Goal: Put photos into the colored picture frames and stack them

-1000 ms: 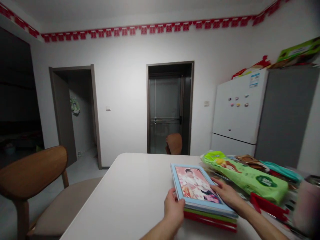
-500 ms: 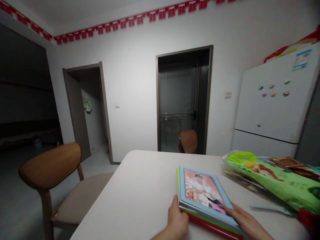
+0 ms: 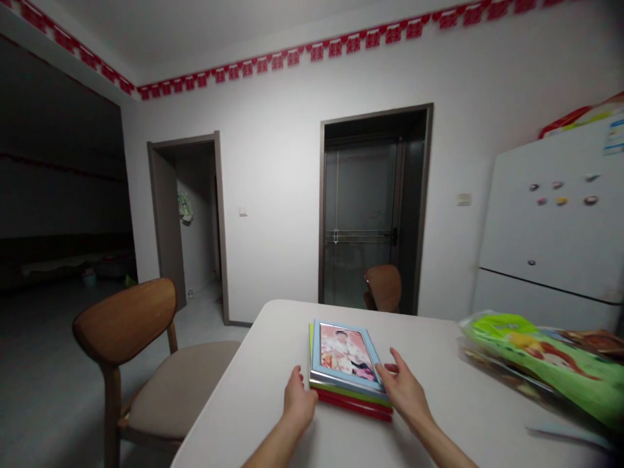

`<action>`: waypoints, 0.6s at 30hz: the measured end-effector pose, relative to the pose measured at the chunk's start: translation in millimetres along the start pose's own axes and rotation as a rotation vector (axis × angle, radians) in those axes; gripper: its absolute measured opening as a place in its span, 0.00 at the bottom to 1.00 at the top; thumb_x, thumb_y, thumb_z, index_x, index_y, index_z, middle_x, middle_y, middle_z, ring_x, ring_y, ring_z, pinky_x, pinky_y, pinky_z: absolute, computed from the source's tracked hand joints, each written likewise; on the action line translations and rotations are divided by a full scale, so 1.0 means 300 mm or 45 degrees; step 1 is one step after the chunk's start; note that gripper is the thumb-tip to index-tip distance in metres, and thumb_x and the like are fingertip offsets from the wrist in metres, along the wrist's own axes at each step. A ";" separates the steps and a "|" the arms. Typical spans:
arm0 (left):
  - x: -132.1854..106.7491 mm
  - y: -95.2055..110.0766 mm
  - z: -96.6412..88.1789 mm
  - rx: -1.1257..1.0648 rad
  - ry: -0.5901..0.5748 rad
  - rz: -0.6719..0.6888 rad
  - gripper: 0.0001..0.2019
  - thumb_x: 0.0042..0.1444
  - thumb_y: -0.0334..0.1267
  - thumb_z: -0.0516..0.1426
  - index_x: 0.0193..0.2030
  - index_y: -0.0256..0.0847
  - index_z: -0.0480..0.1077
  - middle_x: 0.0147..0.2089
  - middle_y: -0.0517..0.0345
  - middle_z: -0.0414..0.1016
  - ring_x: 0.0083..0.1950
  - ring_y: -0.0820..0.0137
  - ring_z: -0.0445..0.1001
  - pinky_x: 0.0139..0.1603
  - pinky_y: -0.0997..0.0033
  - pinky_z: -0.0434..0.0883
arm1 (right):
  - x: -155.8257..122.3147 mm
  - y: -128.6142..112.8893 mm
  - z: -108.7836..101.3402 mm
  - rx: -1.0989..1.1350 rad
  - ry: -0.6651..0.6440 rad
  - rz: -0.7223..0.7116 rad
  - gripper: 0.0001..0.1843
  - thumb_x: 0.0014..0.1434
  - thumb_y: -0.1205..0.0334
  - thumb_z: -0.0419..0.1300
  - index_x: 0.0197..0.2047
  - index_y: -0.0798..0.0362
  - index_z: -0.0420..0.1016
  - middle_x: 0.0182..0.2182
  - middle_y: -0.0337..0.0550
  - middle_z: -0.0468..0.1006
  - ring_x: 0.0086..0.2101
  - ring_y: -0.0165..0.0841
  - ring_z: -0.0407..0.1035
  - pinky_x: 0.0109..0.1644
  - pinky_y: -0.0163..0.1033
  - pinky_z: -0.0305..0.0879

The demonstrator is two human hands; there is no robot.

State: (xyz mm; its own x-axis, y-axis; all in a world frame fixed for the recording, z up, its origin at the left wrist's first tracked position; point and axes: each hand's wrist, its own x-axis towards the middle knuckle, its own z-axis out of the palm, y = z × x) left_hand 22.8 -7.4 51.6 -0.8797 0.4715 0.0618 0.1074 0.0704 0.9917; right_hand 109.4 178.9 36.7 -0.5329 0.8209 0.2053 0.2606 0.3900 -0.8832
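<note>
A small stack of picture frames lies toward the near part of the white table. The top one has a light blue border around a pinkish photo; green and red edges show below it. My left hand is at the stack's near left corner, its thumb side close against the edge and its forefinger raised. At the right edge, my right hand has its fingers apart, one lifted and the thumb side by the blue border. The undersides of both hands are hidden.
A green printed plastic package lies on the table's right side, near a pale flat object. One wooden chair stands to the left, another chair behind the far edge. A white fridge is at the right.
The stack has shifted left on the table with both hands beside it. My right hand's fingers have spread and lifted from the top frame. The view has turned slightly.
</note>
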 end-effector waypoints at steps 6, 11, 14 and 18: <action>-0.122 0.288 -0.047 -0.305 -0.173 0.246 0.37 0.44 0.27 0.53 0.60 0.47 0.41 0.22 0.71 0.60 0.22 0.79 0.61 0.27 0.79 0.60 | -0.261 -0.357 -0.043 0.818 -0.323 -0.395 0.39 0.48 0.61 0.51 0.61 0.46 0.35 0.15 0.25 0.55 0.15 0.24 0.50 0.21 0.31 0.52; -0.264 0.422 -0.086 -0.919 -0.717 0.508 0.43 0.40 0.28 0.57 0.61 0.47 0.38 0.22 0.71 0.60 0.23 0.80 0.59 0.27 0.78 0.59 | -0.434 -0.542 -0.094 1.217 -0.610 -0.566 0.41 0.45 0.67 0.54 0.59 0.40 0.40 0.16 0.27 0.58 0.19 0.24 0.52 0.23 0.30 0.51; -0.287 0.386 -0.101 -0.969 -0.698 0.434 0.44 0.39 0.27 0.58 0.60 0.47 0.39 0.22 0.71 0.61 0.23 0.79 0.60 0.27 0.78 0.59 | -0.456 -0.528 -0.085 1.228 -0.658 -0.448 0.40 0.44 0.69 0.56 0.59 0.41 0.44 0.15 0.27 0.58 0.18 0.23 0.51 0.23 0.30 0.50; -0.253 0.329 -0.101 -1.058 -0.568 0.300 0.40 0.42 0.33 0.59 0.60 0.38 0.41 0.23 0.67 0.64 0.23 0.78 0.61 0.25 0.78 0.58 | -0.427 -0.491 -0.048 1.357 -0.583 -0.188 0.27 0.48 0.60 0.55 0.53 0.51 0.58 0.17 0.31 0.62 0.18 0.22 0.52 0.21 0.30 0.49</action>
State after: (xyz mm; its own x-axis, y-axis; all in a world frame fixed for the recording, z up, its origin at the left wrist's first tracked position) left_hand 86.1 -62.7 148.3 -0.6027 0.6958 0.3907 -0.2537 -0.6313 0.7329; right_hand 150.8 22.3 146.4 -0.7985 0.4849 0.3567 -0.5197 -0.2564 -0.8149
